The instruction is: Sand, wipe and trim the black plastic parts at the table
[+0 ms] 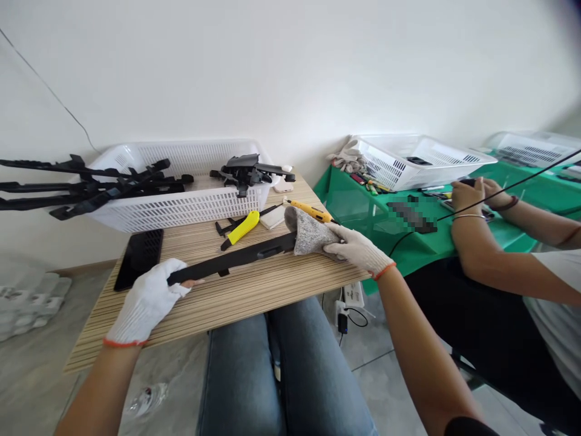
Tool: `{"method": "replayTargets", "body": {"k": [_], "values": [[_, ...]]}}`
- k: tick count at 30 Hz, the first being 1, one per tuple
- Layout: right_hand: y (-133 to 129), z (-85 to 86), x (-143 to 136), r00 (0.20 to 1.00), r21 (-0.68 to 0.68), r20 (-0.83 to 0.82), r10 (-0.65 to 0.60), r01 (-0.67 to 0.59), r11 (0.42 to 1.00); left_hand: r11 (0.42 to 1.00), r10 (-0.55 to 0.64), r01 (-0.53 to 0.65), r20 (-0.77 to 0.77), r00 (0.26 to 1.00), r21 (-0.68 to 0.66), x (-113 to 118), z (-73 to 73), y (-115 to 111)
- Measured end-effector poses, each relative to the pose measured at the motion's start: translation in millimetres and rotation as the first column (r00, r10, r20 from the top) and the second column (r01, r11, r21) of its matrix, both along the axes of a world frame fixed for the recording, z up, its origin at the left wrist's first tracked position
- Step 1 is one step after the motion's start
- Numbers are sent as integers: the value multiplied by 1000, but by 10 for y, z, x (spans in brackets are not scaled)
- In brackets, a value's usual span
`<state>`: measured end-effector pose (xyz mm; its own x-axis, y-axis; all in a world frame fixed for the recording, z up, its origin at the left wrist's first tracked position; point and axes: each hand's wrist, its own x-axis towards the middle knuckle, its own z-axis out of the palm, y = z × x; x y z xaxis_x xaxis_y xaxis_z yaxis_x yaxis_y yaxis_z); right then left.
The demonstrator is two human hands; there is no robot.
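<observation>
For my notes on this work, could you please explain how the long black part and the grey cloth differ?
The long black part is dark; the grey cloth is paler and speckled. The part is straight and narrow, while the cloth is bunched. The left hand grips the part at one end; the right hand holds the cloth. Both are held in gloved hands.

We count three white baskets [181, 209], one on the wooden desk [272, 297] and two on green cloth [508, 242]. We see one held black bar [240, 256], one grey cloth [311, 233], one black tablet [138, 260], one yellow cutter [245, 228] and one orange pen-shaped tool [311, 211]. Of the overlapping black strips [40, 188] in our nearest basket, we make out at least four.
</observation>
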<state>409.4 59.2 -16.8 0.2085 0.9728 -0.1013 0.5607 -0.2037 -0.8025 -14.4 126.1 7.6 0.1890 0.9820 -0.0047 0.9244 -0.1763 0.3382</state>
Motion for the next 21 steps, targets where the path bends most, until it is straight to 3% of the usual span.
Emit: {"method": "replayTargets", "body": {"k": [5, 10, 15, 17, 21], "values": [[-43, -48, -21, 994, 36, -109, -18, 22, 999, 999, -32, 32, -21, 999, 1, -32, -16, 11], [-79, -163, 60, 993, 77, -12, -120, 120, 990, 999, -52, 52, -61, 997, -5, -60, -47, 18], [-52, -223, 58, 991, 253, 131, -23, -11, 967, 995, -87, 84, -59, 995, -47, -41, -44, 2], [-55, -240, 57, 997, 271, 78, -13, -9, 963, 996, -81, 79, -63, 995, -45, -33, -38, 0], [-95, -259, 73, 986, 200, -139, -93, 120, 973, 996, -77, 74, -53, 996, -56, -8, -3, -13]]}}
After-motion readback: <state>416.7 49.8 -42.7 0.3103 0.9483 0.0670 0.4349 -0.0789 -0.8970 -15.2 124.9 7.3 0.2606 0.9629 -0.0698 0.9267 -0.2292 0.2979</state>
